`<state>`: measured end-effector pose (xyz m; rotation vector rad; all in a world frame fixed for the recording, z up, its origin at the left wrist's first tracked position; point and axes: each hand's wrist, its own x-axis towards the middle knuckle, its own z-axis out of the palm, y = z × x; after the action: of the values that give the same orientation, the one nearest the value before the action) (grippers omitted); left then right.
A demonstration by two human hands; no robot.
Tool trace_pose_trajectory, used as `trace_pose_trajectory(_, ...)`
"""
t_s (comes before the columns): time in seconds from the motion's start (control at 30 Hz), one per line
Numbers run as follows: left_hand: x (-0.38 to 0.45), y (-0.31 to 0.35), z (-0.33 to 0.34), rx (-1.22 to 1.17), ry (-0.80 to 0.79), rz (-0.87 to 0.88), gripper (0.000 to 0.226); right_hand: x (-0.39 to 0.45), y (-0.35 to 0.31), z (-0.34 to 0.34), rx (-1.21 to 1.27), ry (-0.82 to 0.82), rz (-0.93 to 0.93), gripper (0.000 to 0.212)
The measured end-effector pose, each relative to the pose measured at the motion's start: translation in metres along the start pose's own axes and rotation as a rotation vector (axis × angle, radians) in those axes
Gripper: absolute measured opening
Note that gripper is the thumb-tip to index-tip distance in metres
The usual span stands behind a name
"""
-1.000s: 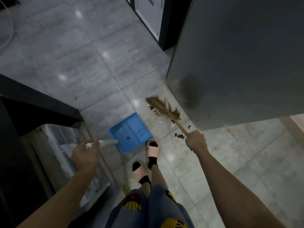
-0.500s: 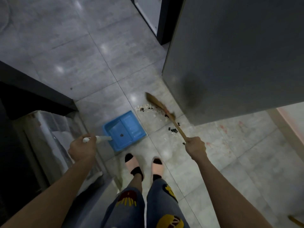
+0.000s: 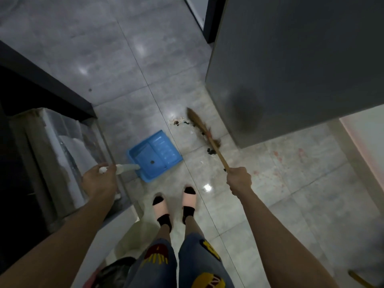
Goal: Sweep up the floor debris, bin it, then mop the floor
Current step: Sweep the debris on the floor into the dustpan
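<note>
Left hand (image 3: 99,179) clenched round the white handle of the blue dustpan (image 3: 155,155); pan sits flat on the grey tiled floor (image 3: 116,65), just ahead of my slippered feet, its open edge toward the mess. Right hand (image 3: 239,179) fisted on the wooden handle of the broom (image 3: 204,129), bristles down on the tile beside the grey cabinet (image 3: 291,59). Debris (image 3: 178,122), pale crumbs and dark bits, lies touching the bristles, near the pan but apart from it. One dark speck inside the pan.
</note>
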<state>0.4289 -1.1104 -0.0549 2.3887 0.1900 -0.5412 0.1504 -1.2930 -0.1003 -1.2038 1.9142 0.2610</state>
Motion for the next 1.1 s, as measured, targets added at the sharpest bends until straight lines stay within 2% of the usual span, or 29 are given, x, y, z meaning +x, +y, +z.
trace_pose_trajectory(0.1,-0.008,-0.006,-0.002,0.012,0.018,-0.015,0.027,-0.011,0.016,-0.008,0.000,-0.005,-0.051,0.042)
trace_pose_trajectory(0.23,-0.009,-0.016,-0.007,0.049,-0.001,0.021,0.025,-0.024,0.038,-0.007,-0.121,0.118,-0.067,0.040)
trace_pose_trajectory(0.4,-0.007,-0.033,-0.012,0.117,-0.036,0.051,0.023,-0.029,0.043,0.018,0.071,0.091,0.094,0.032)
trace_pose_trajectory(0.53,-0.007,-0.046,-0.017,0.092,-0.061,0.041,0.027,-0.038,0.050,0.028,0.165,0.011,0.083,0.027)
trace_pose_trajectory(0.63,-0.007,-0.050,-0.022,0.064,-0.091,0.039,0.028,-0.051,0.058,0.020,0.148,0.003,0.014,0.039)
trace_pose_trajectory(0.73,-0.006,-0.052,-0.026,0.079,-0.124,0.053,0.029,-0.064,0.068,0.011,0.085,0.066,-0.026,0.046)
trace_pose_trajectory(0.9,-0.002,-0.054,-0.030,0.121,-0.129,0.070,0.033,-0.074,0.090,0.016,0.006,0.163,0.079,0.035)
trace_pose_trajectory(1.1,0.005,-0.062,-0.033,0.138,-0.137,0.073,0.032,-0.070,0.088,0.050,0.233,0.053,0.266,0.025)
